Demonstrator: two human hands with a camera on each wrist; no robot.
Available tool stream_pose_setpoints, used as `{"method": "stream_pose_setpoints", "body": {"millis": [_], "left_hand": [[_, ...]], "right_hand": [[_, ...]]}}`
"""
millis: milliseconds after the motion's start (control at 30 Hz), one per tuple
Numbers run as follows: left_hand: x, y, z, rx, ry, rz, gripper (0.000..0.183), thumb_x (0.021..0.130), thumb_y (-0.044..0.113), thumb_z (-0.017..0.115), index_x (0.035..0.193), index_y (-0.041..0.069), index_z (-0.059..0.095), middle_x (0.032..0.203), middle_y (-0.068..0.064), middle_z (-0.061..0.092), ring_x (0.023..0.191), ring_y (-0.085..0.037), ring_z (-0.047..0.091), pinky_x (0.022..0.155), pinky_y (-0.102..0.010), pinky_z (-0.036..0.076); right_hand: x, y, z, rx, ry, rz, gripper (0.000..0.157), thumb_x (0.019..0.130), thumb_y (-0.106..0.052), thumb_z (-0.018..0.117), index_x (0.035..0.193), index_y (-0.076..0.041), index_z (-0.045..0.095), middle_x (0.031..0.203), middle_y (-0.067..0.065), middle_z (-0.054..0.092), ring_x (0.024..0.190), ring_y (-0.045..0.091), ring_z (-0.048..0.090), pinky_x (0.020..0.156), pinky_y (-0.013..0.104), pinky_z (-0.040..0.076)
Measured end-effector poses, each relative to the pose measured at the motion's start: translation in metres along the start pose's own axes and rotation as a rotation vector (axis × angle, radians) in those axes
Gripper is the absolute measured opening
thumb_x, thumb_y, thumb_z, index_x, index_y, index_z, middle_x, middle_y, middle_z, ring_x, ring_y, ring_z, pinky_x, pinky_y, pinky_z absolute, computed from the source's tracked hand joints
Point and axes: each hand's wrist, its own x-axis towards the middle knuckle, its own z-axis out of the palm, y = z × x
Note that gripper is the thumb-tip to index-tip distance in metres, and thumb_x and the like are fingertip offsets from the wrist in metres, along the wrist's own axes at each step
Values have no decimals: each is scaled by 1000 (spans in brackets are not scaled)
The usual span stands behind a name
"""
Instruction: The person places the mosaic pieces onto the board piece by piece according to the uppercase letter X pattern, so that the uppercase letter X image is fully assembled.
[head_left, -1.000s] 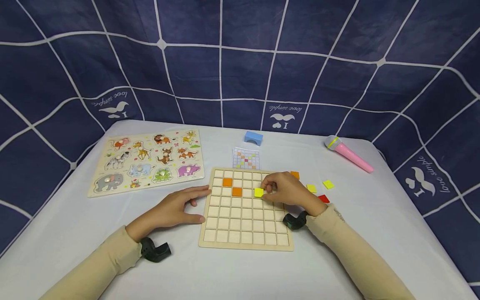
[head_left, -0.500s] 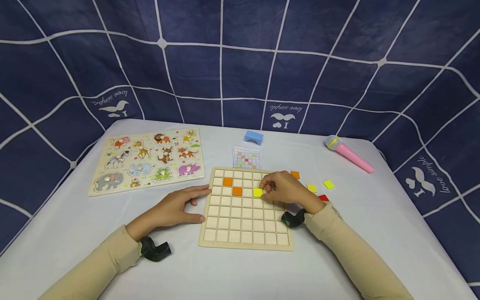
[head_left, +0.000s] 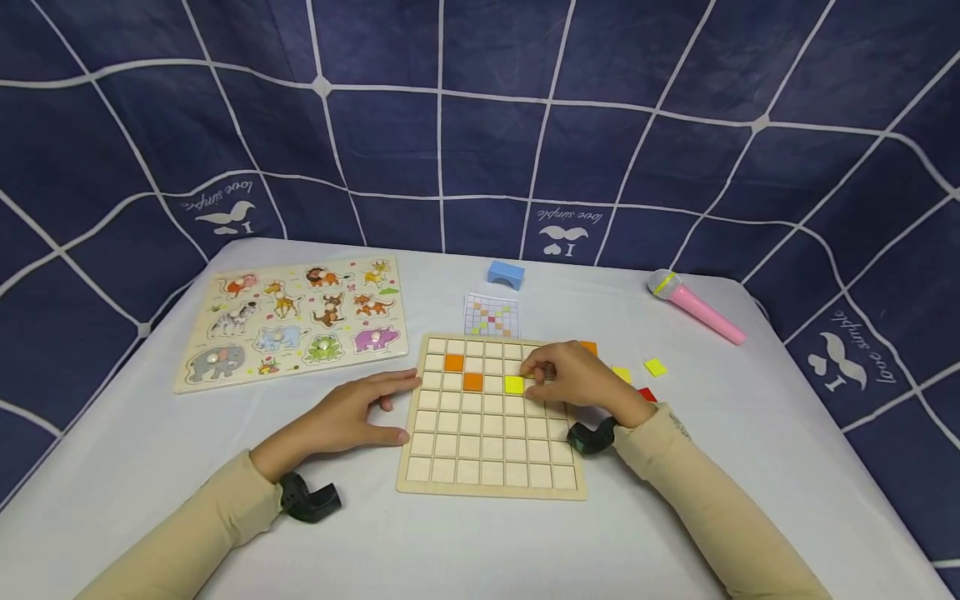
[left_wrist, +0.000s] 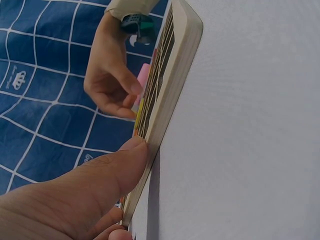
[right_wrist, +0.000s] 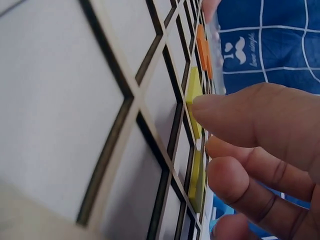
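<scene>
A wooden grid board point(head_left: 491, 446) lies in the middle of the table. My left hand point(head_left: 341, 417) rests beside its left edge, thumb and fingers spread and touching the rim; the left wrist view shows the thumb point(left_wrist: 120, 167) against that edge. Over the upper right cells is my right hand point(head_left: 573, 379), its thumb point(right_wrist: 225, 112) touching a yellow square tile point(head_left: 513, 384) in a cell. The other fingers bend loosely beside a second yellow tile point(right_wrist: 196, 182), mostly hidden from above. Two orange tiles point(head_left: 453, 362) sit in cells to the left.
Right of the board lie loose yellow tiles point(head_left: 656, 367), a red tile point(head_left: 648, 395) and an orange tile point(head_left: 590, 346). Behind it are a pattern card point(head_left: 491, 315) and a blue arch block point(head_left: 506, 274). An animal puzzle point(head_left: 292, 325) lies left, a pink toy microphone point(head_left: 697, 308) right.
The yellow tile under my right thumb has shifted slightly left and sits squarer in its cell. My left hand stays in place.
</scene>
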Motion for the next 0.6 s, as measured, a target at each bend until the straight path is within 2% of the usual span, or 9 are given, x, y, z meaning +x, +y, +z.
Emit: {"method": "stream_pose_setpoints", "body": {"millis": [300,600], "left_hand": [[0,0,0,5,1,-6,81,87,33,93,155,3,59,162,-16,53,92,-10,51,71,-29,38],[0,1,0,6,1,-10,82,87,32,93,155,3,59,161,-16,54,92,-10,51,71,-29,38]], "right_hand": [[-11,14,-8,120,47,-38,16,90,-6,86,104,-2,80,83,-6,65,71,11,52,67,25,43],[-24,26,-18,166,92,-14,18,90,-1,83,108,0,80,87,-3,65,78,17,55,71,27,46]]}}
